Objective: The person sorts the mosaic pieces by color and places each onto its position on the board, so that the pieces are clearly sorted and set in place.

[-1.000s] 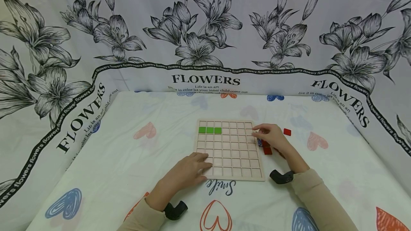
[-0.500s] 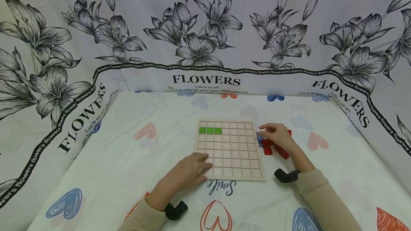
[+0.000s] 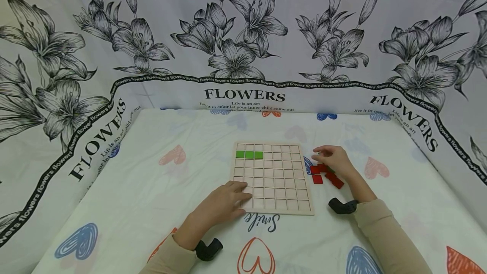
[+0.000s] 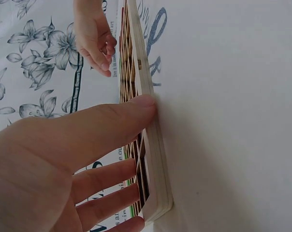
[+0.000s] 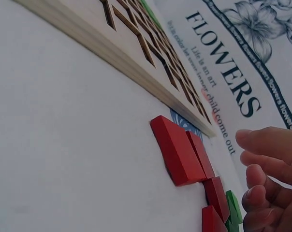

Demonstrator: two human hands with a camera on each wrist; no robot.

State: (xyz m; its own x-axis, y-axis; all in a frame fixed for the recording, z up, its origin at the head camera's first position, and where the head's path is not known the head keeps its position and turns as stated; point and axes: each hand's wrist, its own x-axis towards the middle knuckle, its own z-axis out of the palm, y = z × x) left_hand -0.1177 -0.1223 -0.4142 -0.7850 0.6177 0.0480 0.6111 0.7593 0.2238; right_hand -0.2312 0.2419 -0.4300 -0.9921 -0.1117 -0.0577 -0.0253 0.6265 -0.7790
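Observation:
My left hand [image 3: 226,200] rests on the near-left corner of a square wooden grid board [image 3: 277,198]. In the left wrist view its thumb [image 4: 122,118] touches the board's side edge, the other fingers lying fairly straight over the grid. Three green tiles [image 3: 249,154] sit side by side in the second row from the far edge, at the left. My right hand [image 3: 335,162] hovers right of the board over several loose red tiles [image 5: 177,152], fingers loosely curled and holding nothing visible. A green tile [image 5: 234,205] shows beside the red ones, near the fingertips.
A white cloth with printed hearts [image 3: 173,155] covers the table. Behind it hangs a curtain [image 3: 243,62] with flowers and lettering. Black camera mounts [image 3: 209,249] are strapped at both wrists.
My right hand has moved right, from the board's right edge to above the loose red tiles. It now covers the red tile that lay farther right. My left hand has stayed put.

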